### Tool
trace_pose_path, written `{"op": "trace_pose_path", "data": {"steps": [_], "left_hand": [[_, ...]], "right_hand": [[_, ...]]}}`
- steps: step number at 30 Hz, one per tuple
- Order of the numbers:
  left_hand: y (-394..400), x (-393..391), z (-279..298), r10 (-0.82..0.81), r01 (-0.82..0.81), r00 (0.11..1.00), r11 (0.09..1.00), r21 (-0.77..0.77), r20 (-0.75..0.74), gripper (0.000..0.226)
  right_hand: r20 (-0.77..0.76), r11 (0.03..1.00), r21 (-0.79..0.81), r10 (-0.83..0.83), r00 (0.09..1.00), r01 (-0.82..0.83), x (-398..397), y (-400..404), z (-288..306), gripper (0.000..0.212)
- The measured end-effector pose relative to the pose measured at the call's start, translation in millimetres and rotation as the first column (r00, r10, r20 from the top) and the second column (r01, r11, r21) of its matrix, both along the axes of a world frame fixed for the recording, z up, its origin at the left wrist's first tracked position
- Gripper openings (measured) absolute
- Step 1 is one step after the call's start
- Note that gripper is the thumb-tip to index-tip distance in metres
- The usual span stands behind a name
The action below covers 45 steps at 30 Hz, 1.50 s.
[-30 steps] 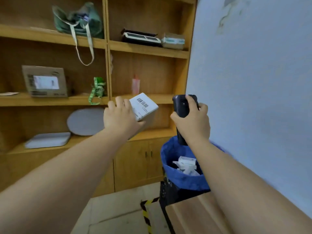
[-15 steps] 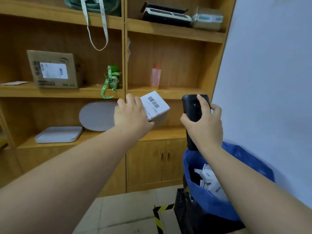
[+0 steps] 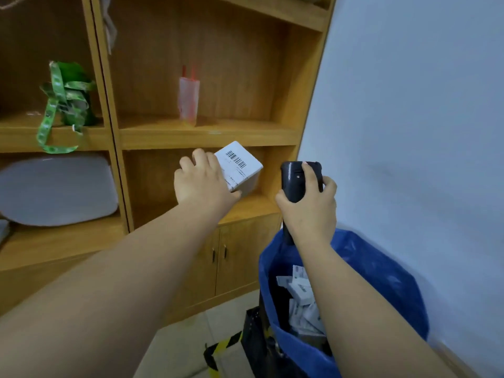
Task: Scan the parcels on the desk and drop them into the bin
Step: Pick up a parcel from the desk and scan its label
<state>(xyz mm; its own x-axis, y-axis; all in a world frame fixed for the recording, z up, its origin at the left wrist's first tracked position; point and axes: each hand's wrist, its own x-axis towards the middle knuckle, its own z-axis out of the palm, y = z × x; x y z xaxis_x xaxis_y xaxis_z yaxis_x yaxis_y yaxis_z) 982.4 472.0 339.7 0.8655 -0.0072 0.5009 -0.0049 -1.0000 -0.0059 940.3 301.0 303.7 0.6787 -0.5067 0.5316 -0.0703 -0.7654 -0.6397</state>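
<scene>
My left hand (image 3: 203,186) grips a small white parcel (image 3: 241,166) with a barcode label facing up, held out at chest height in front of the shelves. Just to its right, my right hand (image 3: 308,211) holds a black handheld scanner (image 3: 296,181) upright, with the index finger laid over its back. Below my right forearm stands the bin (image 3: 387,279), lined with a blue bag, with several white parcels (image 3: 300,296) lying inside. The parcel is up and to the left of the bin's opening. The desk is out of view.
A wooden shelf unit (image 3: 207,135) with cabinet doors below fills the left and centre. On it are green ribbon (image 3: 62,105), a pink translucent pouch (image 3: 188,100) and a grey oval tray (image 3: 57,190). A pale blue wall (image 3: 409,118) is at right. Yellow-black tape (image 3: 221,347) marks the floor.
The view has swung down and right, bringing the bin closer and fuller into sight. Both hands keep their holds on the parcel and the scanner, side by side as before.
</scene>
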Motion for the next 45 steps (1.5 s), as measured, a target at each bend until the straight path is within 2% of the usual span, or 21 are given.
{"op": "trace_pose_path", "data": {"steps": [4,9,14,19,29,32,37,42,45], "left_hand": [[-14,73,-18,-0.133,0.133,0.991,0.990,0.035,-0.021,0.092],[-41,154,-26,-0.350,0.351,0.936,0.931,0.097,-0.032,0.091],[-108,188,-47,-0.559,0.566,0.822,0.823,0.049,-0.107,0.089],[-186,191,-104,-0.702,0.728,0.669,0.685,0.029,-0.244,0.088],[-309,185,-196,-0.798,0.889,0.431,0.457,0.043,-0.421,0.086],[-331,184,-218,-0.789,0.913,0.367,0.408,0.027,-0.492,0.087],[-348,182,-276,-0.727,0.944,0.283,0.325,0.050,-0.625,0.097],[-360,184,-346,-0.661,0.965,0.196,0.261,0.022,-0.724,0.090],[-364,186,-377,-0.646,0.972,0.171,0.236,0.019,-0.744,0.089]], "right_hand": [[-0.024,0.989,0.008,-0.145,0.989,0.145,55,-10,-20,0.072],[-0.053,0.933,0.130,-0.332,0.942,0.336,99,-26,-36,0.070],[-0.134,0.833,0.190,-0.502,0.854,0.520,90,-59,-58,0.070],[-0.223,0.718,0.172,-0.639,0.737,0.674,53,-106,-95,0.069],[-0.392,0.505,0.245,-0.730,0.561,0.828,32,-187,-176,0.073],[-0.466,0.409,0.282,-0.732,0.496,0.868,34,-200,-201,0.073],[-0.626,0.271,0.279,-0.676,0.388,0.921,39,-196,-251,0.074],[-0.747,0.087,0.299,-0.598,0.290,0.950,59,-187,-305,0.075],[-0.800,0.032,0.295,-0.538,0.265,0.955,72,-177,-333,0.076]]}}
